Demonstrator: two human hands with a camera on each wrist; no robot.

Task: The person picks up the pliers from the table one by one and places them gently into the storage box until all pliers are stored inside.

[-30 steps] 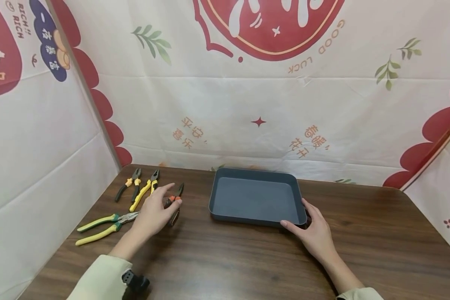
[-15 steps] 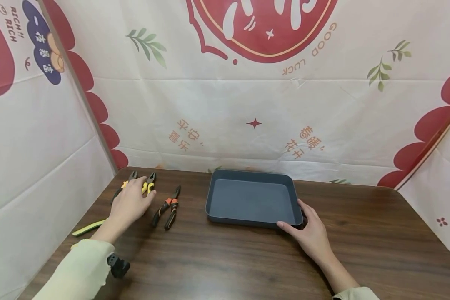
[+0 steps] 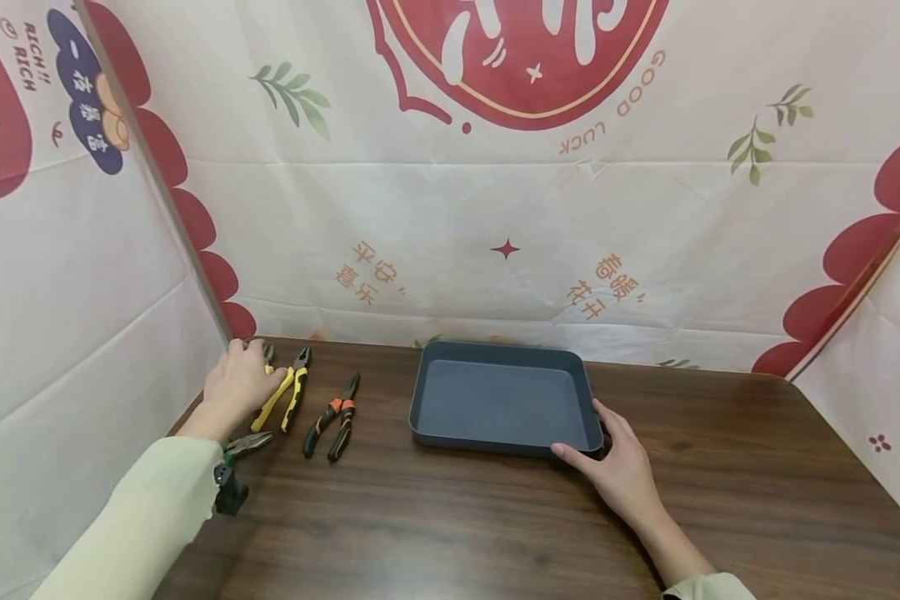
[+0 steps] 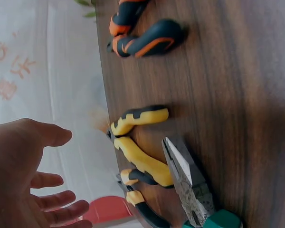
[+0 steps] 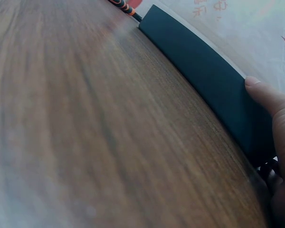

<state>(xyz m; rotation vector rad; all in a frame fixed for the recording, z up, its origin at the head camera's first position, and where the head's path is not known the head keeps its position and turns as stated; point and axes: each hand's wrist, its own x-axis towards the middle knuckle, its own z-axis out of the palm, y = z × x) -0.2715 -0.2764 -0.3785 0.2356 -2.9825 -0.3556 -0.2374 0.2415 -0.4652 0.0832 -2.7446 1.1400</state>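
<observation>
My left hand (image 3: 234, 385) is over the table's far left, with its fingers loosely bent and nothing in them in the left wrist view. It partly covers pliers with black-and-yellow handles (image 4: 143, 203). Just right of it lie yellow-and-black pliers (image 3: 296, 396), handles spread. Long-nose pliers with green on the handles (image 3: 249, 442) are mostly under the left forearm. Orange-and-black pliers (image 3: 347, 411) lie farther right. My right hand (image 3: 621, 475) grips the near right corner of a dark rectangular baking tray (image 3: 506, 400), thumb (image 5: 263, 92) at the rim, other fingers round the right side.
The brown wooden table (image 3: 435, 525) carries everything. A printed cloth (image 3: 450, 217) hangs behind it, and more cloth (image 3: 82, 333) encloses the left side. A small black device (image 3: 230, 490) is worn at the left wrist.
My left hand has moved left and away, from the orange-and-black pliers, across the yellow-and-black ones, to the leftmost pliers. The right hand keeps its grip on the tray. The view has shifted slightly.
</observation>
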